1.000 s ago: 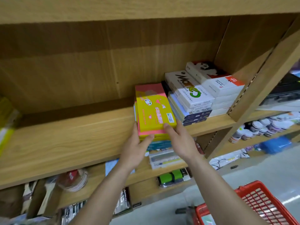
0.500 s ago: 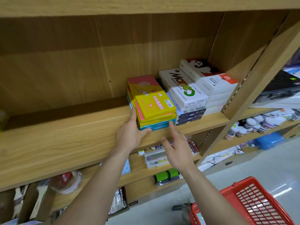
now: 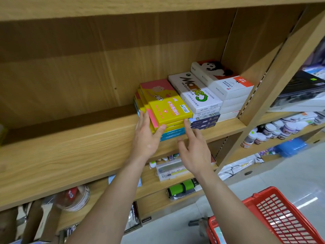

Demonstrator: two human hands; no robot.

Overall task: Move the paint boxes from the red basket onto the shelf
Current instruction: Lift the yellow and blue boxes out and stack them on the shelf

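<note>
Red plastic basket [image 3: 284, 217] sits nearest you at lower right, cut off by the frame, so you cannot tell what boxes remain inside. Further out, your right hand [image 3: 195, 150] is spread and holds nothing, one fingertip at the stack's front right corner. Your left hand [image 3: 146, 136], also spread, presses flat against its left front edge. The yellow paint boxes [image 3: 167, 106] lie stacked on the shelf [image 3: 70, 148], long axis running back, beside the white watercolour boxes [image 3: 195, 92].
</note>
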